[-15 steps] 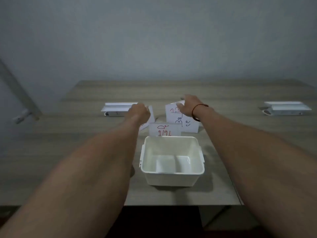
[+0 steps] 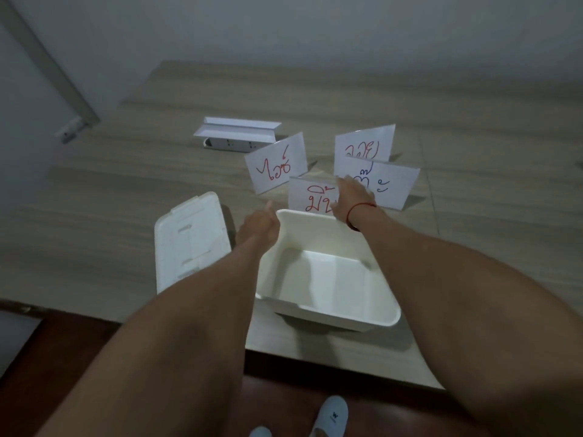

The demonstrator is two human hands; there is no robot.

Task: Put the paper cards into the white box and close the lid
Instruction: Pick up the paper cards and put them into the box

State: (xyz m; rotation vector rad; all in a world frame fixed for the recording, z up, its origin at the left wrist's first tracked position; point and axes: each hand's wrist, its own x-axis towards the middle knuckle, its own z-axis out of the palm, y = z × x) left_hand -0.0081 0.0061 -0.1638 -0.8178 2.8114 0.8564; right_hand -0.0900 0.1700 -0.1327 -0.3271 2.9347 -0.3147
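The open white box (image 2: 328, 313) stands empty at the table's near edge. Its lid (image 2: 189, 244) lies flat to the left. Behind the box stand several folded white paper cards: the nearest card with red writing (image 2: 310, 197), a left card (image 2: 276, 164), a far card (image 2: 364, 143) and a right card with blue writing (image 2: 388, 187). My right hand (image 2: 351, 197) lies over the nearest card's right part, fingertips at its top corner; whether it grips is hidden. My left hand (image 2: 260, 223) hovers at the box's far left corner, thumb stretched forward, nothing in it.
A white socket strip with a raised flap (image 2: 235, 137) sits at the back left of the wooden table (image 2: 473, 152). The table's near edge runs just below the box. White shoes (image 2: 331, 416) show on the brown floor underneath.
Both hands have drawn back from the far cards toward the box. The right one now rests on the nearest card. The view has tilted down, and the lid shows at the left.
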